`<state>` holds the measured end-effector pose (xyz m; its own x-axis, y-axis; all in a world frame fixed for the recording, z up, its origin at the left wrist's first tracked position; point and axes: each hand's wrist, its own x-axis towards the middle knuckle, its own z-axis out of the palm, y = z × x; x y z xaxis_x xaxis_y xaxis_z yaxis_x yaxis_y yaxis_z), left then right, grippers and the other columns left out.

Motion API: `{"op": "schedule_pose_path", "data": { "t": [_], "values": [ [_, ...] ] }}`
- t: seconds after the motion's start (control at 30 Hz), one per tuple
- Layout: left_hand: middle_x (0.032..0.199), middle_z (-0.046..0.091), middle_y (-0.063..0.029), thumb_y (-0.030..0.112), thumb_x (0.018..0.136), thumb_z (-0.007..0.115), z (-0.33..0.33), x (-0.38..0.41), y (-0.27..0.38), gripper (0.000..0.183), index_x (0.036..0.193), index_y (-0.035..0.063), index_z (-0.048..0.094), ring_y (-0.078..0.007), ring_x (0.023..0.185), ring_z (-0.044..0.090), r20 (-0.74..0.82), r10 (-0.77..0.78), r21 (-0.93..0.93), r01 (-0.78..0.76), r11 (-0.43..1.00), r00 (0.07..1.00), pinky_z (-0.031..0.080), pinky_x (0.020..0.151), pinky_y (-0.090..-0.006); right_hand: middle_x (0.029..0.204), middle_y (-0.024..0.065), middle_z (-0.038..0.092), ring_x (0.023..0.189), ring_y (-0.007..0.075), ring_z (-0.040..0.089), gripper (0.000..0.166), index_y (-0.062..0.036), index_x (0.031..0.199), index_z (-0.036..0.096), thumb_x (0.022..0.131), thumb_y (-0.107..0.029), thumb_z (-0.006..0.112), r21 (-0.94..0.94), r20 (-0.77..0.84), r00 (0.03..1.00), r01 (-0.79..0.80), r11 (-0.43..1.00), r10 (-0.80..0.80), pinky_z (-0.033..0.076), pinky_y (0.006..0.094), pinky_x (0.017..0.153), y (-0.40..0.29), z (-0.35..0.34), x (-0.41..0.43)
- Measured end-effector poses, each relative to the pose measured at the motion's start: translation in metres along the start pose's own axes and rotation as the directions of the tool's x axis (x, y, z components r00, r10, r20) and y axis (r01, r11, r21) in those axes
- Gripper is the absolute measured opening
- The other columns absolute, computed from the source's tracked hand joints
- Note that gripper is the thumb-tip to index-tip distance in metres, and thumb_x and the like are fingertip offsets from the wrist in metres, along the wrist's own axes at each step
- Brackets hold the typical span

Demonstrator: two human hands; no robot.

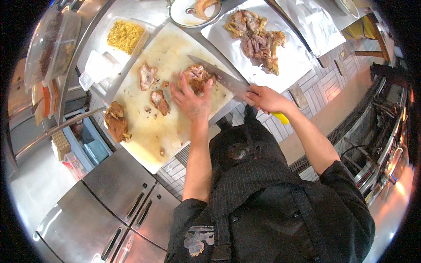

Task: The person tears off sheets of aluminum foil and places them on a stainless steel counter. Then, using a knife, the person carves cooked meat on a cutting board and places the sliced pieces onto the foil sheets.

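My right hand (263, 100) grips a yellow-handled chef's knife (227, 80), its long blade slanting over the cutting board and passing beside a browned piece of cooked meat (198, 79). On that piece rests my left hand (194, 98), fingers spread over its near side. Whether the blade touches the meat cannot be told. Left of my left hand, smaller meat pieces (147, 76) (160, 102) lie among crumbs on the worn white cutting board (177, 138). A larger browned joint of meat (116, 122) sits at the board's left edge.
Pulled cooked meat (258, 41) lies on a foil-covered tray (292, 79) beyond the knife. A clear container of yellow chopped food (125, 36) and an empty-looking plastic tub (100, 67) stand left. A plate (195, 19) is at the top. Steel refrigerator doors (118, 184) are lower left.
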<state>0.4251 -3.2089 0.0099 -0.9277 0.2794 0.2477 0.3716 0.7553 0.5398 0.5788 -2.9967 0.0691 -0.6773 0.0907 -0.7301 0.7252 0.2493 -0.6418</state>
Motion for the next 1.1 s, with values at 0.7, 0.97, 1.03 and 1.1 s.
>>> {"op": "schedule_pose_path", "data": {
  "t": [0.7,0.97,1.03,1.1],
  "values": [
    [0.138,0.048,-0.0208,0.01,0.096,0.071,0.013,0.001,0.043,0.028,0.123,0.0024,0.067,-0.0358,0.129,0.05,-0.187,-0.054,-0.538,-0.056,0.841,0.981,0.053,0.099,-0.0436,0.067,0.0169,0.067,0.054,0.0304,0.067,0.036,-0.0001,0.118,0.057,0.109,-0.034,0.049,0.214,0.102,0.98,0.145,0.966,-0.17,0.055,0.0457,0.057,-0.007,0.074,-0.027],
    [0.141,0.047,-0.0242,0.018,0.085,0.08,0.083,-0.015,0.224,0.042,0.123,0.005,0.067,-0.0422,0.133,0.047,-0.031,0.455,-0.56,-0.392,0.73,0.89,0.044,0.109,-0.0535,0.071,0.0061,0.061,0.048,0.0152,0.058,0.033,-0.0032,0.118,0.056,0.11,-0.035,0.051,0.571,-0.226,0.958,-0.015,0.821,0.175,0.05,0.0343,0.047,0.053,0.0,-0.137],
    [0.141,0.046,-0.0255,0.021,0.082,0.081,0.104,-0.019,0.25,0.045,0.122,0.0056,0.067,-0.0449,0.133,0.046,0.031,0.531,-0.52,-0.44,0.732,0.847,0.043,0.109,-0.0554,0.071,0.0062,0.061,0.047,0.0148,0.058,0.033,-0.0031,0.118,0.056,0.11,-0.034,0.051,0.645,-0.3,0.928,0.027,0.763,0.221,0.048,0.0335,0.045,0.072,-0.005,-0.14],
    [0.142,0.046,-0.0266,0.024,0.081,0.082,0.122,-0.022,0.268,0.046,0.122,0.0065,0.068,-0.0472,0.133,0.045,0.1,0.592,-0.515,-0.467,0.719,0.8,0.042,0.109,-0.0565,0.071,0.0064,0.061,0.046,0.014,0.056,0.03,-0.0043,0.118,0.057,0.11,-0.032,0.051,0.729,-0.306,0.921,0.065,0.681,0.24,0.047,0.0318,0.044,0.087,-0.007,-0.131]
  ]
}}
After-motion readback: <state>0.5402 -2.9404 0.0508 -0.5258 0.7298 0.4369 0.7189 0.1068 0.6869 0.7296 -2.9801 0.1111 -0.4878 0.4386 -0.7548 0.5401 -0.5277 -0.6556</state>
